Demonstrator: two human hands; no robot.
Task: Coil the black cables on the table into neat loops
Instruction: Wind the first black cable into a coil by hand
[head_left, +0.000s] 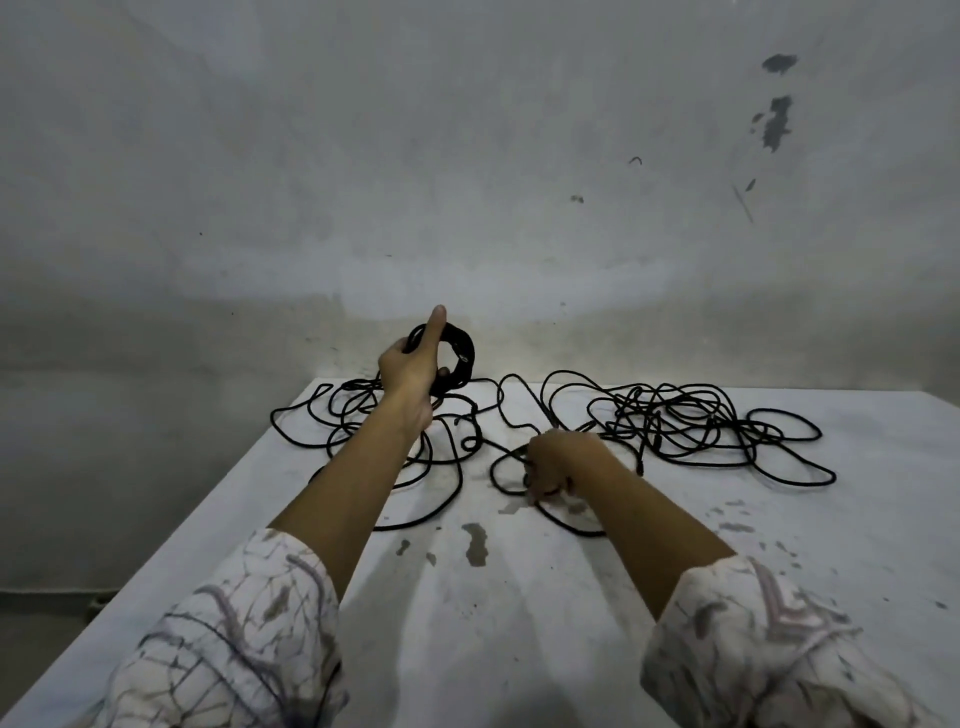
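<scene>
My left hand is raised above the far left part of the table and holds a small wound coil of black cable, with the thumb sticking up. From the coil a loose black cable trails down in wide curves over the white table. My right hand lies low on the table near the middle, its fingers curled round a strand of that loose cable. A second tangle of black cable lies in a heap on the right.
A grey, stained wall stands right behind the table's far edge. The table's left edge runs diagonally, with the floor below it. Dark stains mark the table surface near me.
</scene>
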